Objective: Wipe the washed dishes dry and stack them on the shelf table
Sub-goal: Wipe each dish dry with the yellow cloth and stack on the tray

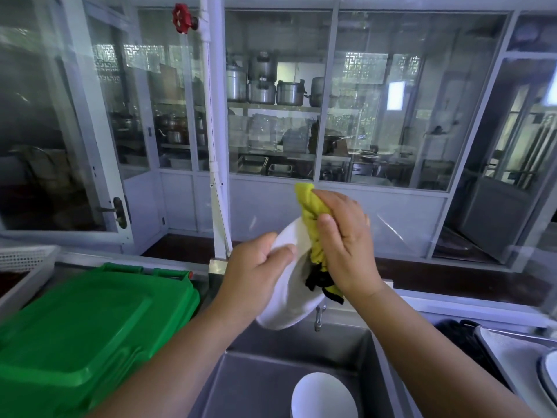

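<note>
Two hands over the sink [256,381]: left hand [253,267] grips the tilted white plate [286,309] by its rim, thumb on its face. Right hand [346,245] clutches the bunched yellow cloth [309,206], pressed against the plate. White bowl [324,396] sits in the sink.

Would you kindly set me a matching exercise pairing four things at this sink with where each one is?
Things:
1. white plate
2. yellow cloth
3. white bowl
4. green bin

Places:
A. lying in the sink
B. gripped by the right hand
C. to the left of the sink
D. held by the left hand

Pairs: 1-D, 2-B, 3-A, 4-C.
</note>
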A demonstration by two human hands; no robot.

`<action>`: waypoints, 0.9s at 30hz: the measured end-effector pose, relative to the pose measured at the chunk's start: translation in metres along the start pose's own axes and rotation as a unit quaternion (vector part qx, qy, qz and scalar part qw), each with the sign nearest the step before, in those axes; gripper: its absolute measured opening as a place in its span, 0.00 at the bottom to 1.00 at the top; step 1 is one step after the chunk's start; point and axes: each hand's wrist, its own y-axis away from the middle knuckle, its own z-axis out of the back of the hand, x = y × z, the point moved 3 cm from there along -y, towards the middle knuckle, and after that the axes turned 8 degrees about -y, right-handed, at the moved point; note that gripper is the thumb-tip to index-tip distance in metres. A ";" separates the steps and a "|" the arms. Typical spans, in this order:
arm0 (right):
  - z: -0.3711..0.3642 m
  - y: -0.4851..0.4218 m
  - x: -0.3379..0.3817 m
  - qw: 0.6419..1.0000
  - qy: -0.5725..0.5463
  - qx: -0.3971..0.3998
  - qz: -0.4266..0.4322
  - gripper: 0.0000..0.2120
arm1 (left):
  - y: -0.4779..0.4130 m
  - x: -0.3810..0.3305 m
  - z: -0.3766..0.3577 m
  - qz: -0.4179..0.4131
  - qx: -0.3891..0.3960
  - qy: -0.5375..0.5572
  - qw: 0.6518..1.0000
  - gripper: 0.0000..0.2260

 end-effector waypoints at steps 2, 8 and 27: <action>0.007 0.007 -0.015 0.991 -0.098 -0.038 -0.086 0.14 | 0.004 -0.003 0.005 -0.017 -0.019 -0.014 1.000 0.16; 0.006 0.012 -0.023 0.962 -0.194 -0.081 -0.176 0.16 | 0.003 0.001 0.004 -0.028 -0.022 -0.031 0.999 0.17; 0.019 0.022 -0.034 0.852 -0.337 -0.188 -0.353 0.07 | 0.009 0.003 -0.003 -0.032 -0.055 0.064 0.996 0.23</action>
